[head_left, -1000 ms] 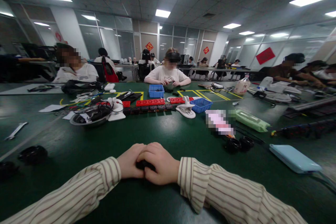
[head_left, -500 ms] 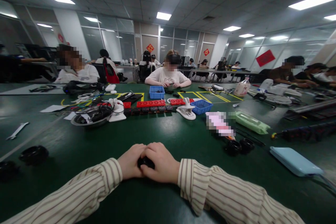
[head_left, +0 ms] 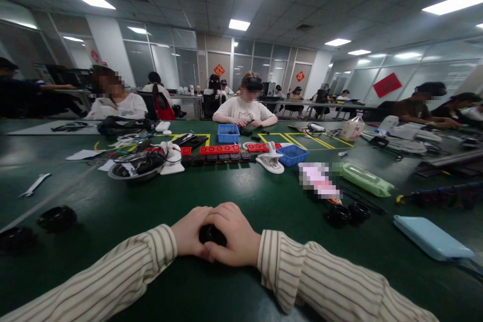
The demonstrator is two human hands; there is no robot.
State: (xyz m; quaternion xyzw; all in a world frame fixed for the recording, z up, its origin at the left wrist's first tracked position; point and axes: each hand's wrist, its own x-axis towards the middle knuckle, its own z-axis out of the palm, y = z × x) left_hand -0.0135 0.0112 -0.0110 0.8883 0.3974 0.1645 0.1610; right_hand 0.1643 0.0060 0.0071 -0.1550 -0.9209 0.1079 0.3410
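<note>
Both my hands are wrapped round a glossy black rounded part (head_left: 212,234) just above or on the green table (head_left: 181,196). My left hand (head_left: 185,231) closes on its left side. My right hand (head_left: 237,234) curls over the top and right of it, thumb in front and fingers meeting the left hand. Most of the part is covered, so its full shape cannot be seen. Similar glossy black round parts lie to the left, one (head_left: 56,218) nearer my arm and one (head_left: 17,239) at the edge. Two more (head_left: 338,215) sit on the right.
A wrench (head_left: 35,185) lies at left. Ahead are a metal bowl (head_left: 132,177) of cables, red socket strips (head_left: 220,149), a white clip stand (head_left: 270,161) and blue bins (head_left: 228,136). At right lie a green pack (head_left: 368,179) and a light-blue case (head_left: 432,236). A person (head_left: 245,110) sits opposite.
Slightly more of the black part shows between my hands, the right hand having shifted a little around it. The view has turned slightly left, so the surroundings appear further right.
</note>
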